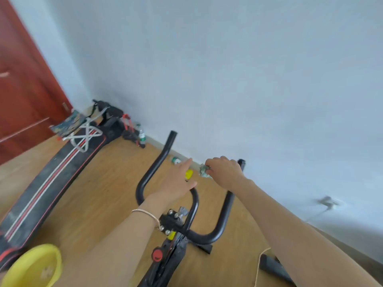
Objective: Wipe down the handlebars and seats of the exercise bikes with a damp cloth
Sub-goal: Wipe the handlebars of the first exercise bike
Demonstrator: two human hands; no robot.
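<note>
An exercise bike's black handlebar [222, 216] curves up in the middle of the view, with a left horn [161, 158] and a right horn [241, 162]. My right hand [224, 170] pinches a small crumpled greenish cloth [204, 171] beside the top of the right horn. Over the middle loop of the bar hovers my left hand [179, 179], fingers straight and spread, holding nothing. Whether it touches the bar is unclear. A red knob [157, 254] sits on the bike's stem below. The seat is out of view.
A yellow basin [34, 266] stands at the lower left on the wooden floor. A black treadmill [47, 179] with red and white stripes stretches toward the corner, with bottles [142, 136] by the wall. A red door [22, 83] is at left; the pale wall is close ahead.
</note>
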